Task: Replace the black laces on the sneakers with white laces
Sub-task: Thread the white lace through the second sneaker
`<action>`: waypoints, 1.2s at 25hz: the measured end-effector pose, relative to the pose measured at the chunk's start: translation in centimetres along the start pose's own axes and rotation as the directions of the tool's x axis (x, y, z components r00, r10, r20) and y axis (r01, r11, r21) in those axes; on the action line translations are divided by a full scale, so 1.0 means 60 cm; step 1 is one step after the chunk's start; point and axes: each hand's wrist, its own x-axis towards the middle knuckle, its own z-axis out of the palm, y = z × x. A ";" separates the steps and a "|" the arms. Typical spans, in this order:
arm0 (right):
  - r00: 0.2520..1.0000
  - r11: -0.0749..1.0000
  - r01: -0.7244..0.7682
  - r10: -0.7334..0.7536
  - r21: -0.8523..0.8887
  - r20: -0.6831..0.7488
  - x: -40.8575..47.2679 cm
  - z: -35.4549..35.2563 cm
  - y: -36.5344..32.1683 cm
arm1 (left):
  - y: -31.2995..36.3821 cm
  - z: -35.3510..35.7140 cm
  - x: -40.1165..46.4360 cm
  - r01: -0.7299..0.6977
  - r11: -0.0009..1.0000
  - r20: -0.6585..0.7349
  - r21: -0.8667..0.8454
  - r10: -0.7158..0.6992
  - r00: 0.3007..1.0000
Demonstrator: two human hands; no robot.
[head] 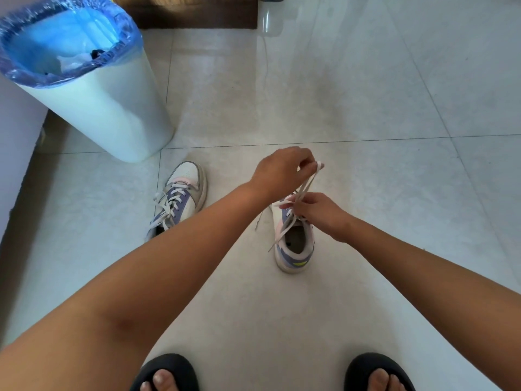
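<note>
Indoors, pale tiled floor point(366, 94); left hand point(282, 167), right hand point(321, 213) both pinch white lace point(306, 184).

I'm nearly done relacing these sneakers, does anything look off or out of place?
Mostly fine. The left sneaker sits angled on the floor, its white lace ends loose and untied. The right sneaker is mid-lacing: the left hand pulls the white lace up while the right hand holds it.

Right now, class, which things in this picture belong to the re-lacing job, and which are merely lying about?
Part of the job:
- right sneaker, being laced
- white lace, pinched by left hand and right hand
- left sneaker, already white-laced

Lying about:
- white bin with blue liner
- black slippers on the person's feet
- tiled floor
</note>
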 end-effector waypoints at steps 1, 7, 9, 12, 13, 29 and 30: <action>1.000 0.999 0.002 -0.002 0.034 -0.011 -0.002 -0.002 -0.001 | -0.004 0.006 -0.003 0.073 0.993 0.111 -0.094 -0.062 0.992; 0.987 0.920 -0.143 0.159 0.364 -0.014 0.009 -0.023 0.019 | -0.076 -0.001 -0.040 0.302 0.928 0.449 -0.218 -0.179 0.875; 0.979 0.854 -0.194 0.203 0.483 0.033 0.012 -0.025 0.022 | -0.089 -0.009 -0.057 0.267 0.948 0.533 -0.174 -0.138 0.835; 0.967 0.819 -0.240 0.249 0.522 0.055 0.016 -0.024 0.024 | -0.086 -0.014 -0.064 0.244 0.963 0.662 -0.113 -0.110 0.741; 0.971 0.851 -0.227 0.236 0.474 0.041 0.016 -0.024 0.024 | -0.085 -0.009 -0.056 0.207 0.975 0.601 -0.078 -0.119 0.790; 0.893 0.924 0.171 -0.291 -0.341 -0.342 0.012 -0.018 0.040 | -0.080 0.054 -0.033 0.378 0.816 0.446 -0.437 -0.168 0.879; 0.901 0.935 0.168 -0.275 -0.314 -0.336 0.011 -0.019 0.040 | -0.080 0.057 -0.032 0.359 0.821 0.419 -0.443 -0.164 0.893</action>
